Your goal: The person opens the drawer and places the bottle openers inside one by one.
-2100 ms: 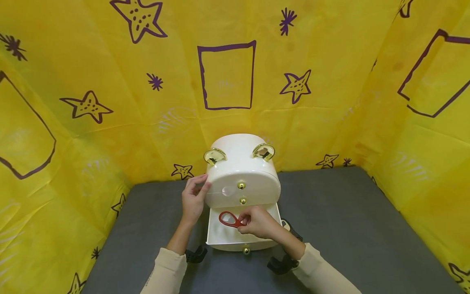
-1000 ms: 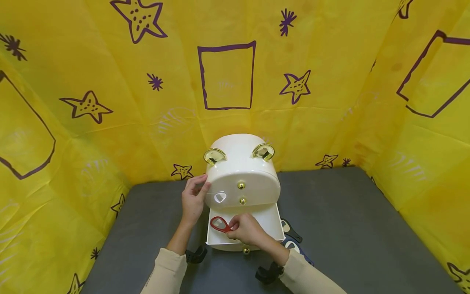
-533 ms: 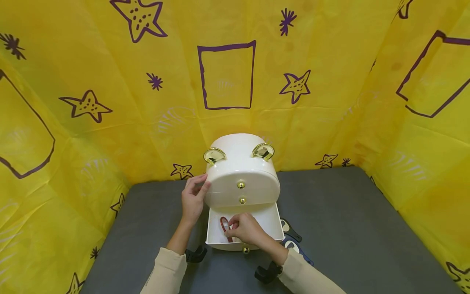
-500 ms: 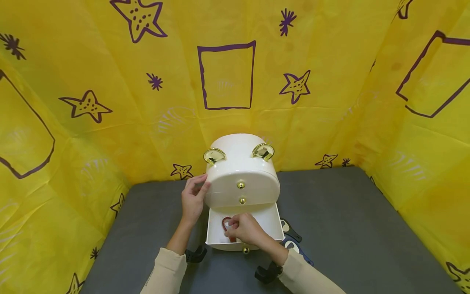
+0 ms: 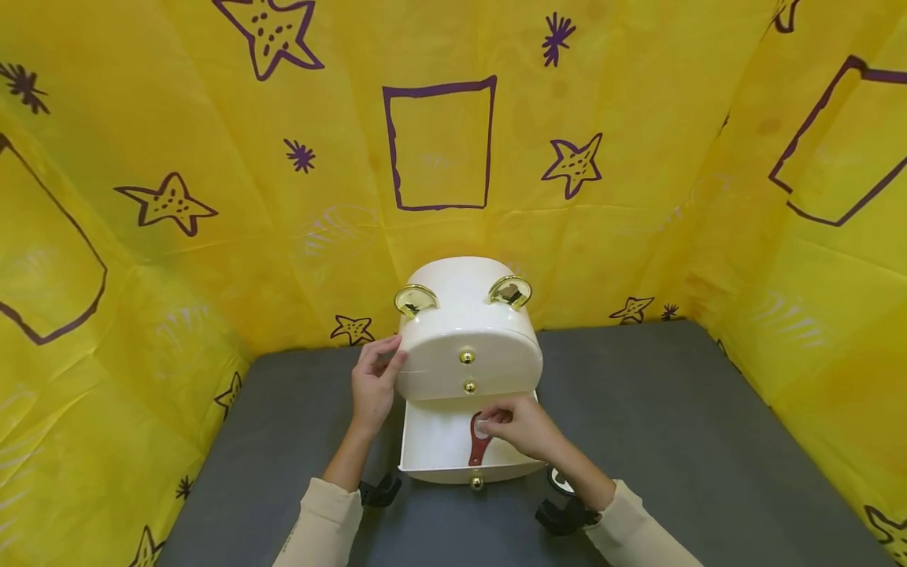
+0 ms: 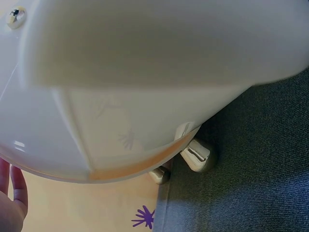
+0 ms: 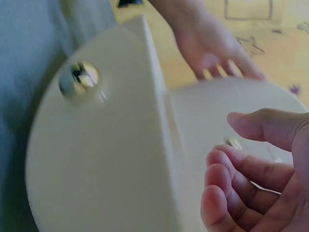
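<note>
A red hand mirror [image 5: 478, 452] lies in the pulled-out bottom drawer [image 5: 434, 431] of a white cabinet [image 5: 464, 315], its handle toward the drawer's front. My right hand [image 5: 523, 428] is over the mirror's oval head and overlaps it in the head view. In the right wrist view the thumb and fingers [image 7: 218, 178] of that hand stand apart with nothing between them. My left hand [image 5: 374, 391] rests its fingertips on the cabinet's left side, and its fingers [image 6: 18, 186] show at the cabinet's edge in the left wrist view.
The cabinet has two gold ears [image 5: 415, 300] and round gold knobs [image 5: 467, 357]. On the dark grey table [image 5: 673, 425], another hand mirror [image 5: 561, 479] lies right of the drawer, partly under my right forearm. A yellow patterned cloth [image 5: 439, 157] stands behind and along both sides.
My right hand lowered the red mirror into the drawer, turned its handle toward the front, let go and moved right. My left hand stayed on the cabinet.
</note>
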A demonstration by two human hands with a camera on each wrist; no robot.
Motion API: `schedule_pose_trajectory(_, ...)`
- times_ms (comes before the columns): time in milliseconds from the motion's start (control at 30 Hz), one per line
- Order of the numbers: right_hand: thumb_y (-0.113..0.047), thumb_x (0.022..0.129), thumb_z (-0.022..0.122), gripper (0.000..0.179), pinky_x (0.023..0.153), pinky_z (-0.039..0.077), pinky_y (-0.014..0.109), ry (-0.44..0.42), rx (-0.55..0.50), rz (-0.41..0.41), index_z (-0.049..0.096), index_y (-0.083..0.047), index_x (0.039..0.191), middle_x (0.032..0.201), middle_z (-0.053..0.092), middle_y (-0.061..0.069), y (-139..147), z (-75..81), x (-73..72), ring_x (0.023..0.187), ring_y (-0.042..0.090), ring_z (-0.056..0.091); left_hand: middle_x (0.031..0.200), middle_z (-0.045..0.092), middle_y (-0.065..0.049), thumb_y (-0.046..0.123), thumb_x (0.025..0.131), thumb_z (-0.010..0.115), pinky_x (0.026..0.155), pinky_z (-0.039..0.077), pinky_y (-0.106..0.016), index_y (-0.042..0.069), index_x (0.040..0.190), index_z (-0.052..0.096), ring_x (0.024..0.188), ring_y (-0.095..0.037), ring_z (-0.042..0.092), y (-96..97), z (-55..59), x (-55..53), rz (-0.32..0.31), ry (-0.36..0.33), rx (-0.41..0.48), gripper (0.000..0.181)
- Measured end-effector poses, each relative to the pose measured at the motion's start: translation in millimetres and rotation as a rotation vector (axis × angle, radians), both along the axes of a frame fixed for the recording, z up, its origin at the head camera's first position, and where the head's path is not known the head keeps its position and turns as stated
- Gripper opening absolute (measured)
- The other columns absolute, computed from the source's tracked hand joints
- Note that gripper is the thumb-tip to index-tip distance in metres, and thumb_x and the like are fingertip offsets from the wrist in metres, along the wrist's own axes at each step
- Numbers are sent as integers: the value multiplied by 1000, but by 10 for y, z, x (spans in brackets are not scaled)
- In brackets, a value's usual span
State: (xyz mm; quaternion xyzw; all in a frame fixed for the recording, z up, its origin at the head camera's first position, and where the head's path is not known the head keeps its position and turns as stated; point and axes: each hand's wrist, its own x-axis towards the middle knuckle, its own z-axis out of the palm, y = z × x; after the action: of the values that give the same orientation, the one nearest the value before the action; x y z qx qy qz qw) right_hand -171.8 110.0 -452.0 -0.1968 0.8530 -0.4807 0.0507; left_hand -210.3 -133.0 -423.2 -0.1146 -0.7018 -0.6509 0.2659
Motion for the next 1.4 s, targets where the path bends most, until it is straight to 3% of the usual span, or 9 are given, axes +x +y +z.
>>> schedule_pose_trajectory(133,-17,86,73,14,58,48,20,-23,4,-74,74,-4,90,76,68,4,259,74,-3,65,6,55,114,57,-32,-11,84,66,77,50,-12,-15,107,64,101,0,57,6,-1,-5,-6,4,3,24)
schedule_pose_trajectory(367,-19,91,68,22,58,53,28,-84,-9,-139,72,2,98,82,69,16,654,191,-73,65,16,58,113,56,-32,-11,84,66,77,50,-12,-15,107,64,101,-1,57,2,-21,-12,-4,13,8,23)
schedule_pose_trajectory(567,-22,93,66,27,61,52,30,-112,54,-148,71,3,101,79,67,6,884,207,-136,69,24,59,114,57,-32,-10,84,67,77,50,-11,-14,108,64,101,0,56,-10,-31,-5,0,0,4,24)
schedule_pose_trajectory(800,-23,91,68,24,58,48,27,-143,137,-178,72,0,98,76,66,11,948,-29,-119,68,17,55,113,57,-31,-10,84,67,76,50,-12,-15,107,64,100,1,56,-6,-20,8,4,-6,2,24)
schedule_pose_trajectory(967,-19,88,71,15,61,48,26,-92,215,-204,73,-4,90,79,70,5,960,-226,-73,70,13,57,113,57,-31,-10,85,66,76,50,-12,-16,107,64,99,1,56,-11,-22,9,0,-6,2,23)
schedule_pose_trajectory(1133,-16,82,75,11,57,44,24,-33,304,-224,72,-6,82,69,64,-1,982,-400,-5,64,10,53,112,57,-32,-11,85,66,76,51,-12,-16,107,64,99,-1,57,-19,-36,8,-1,-1,5,23)
schedule_pose_trajectory(1400,-17,71,80,17,53,38,28,-22,430,-293,66,-8,76,64,55,-3,983,-558,109,60,12,48,110,58,-29,-11,84,66,75,51,-11,-17,106,63,98,1,57,-14,-48,-8,6,8,13,22)
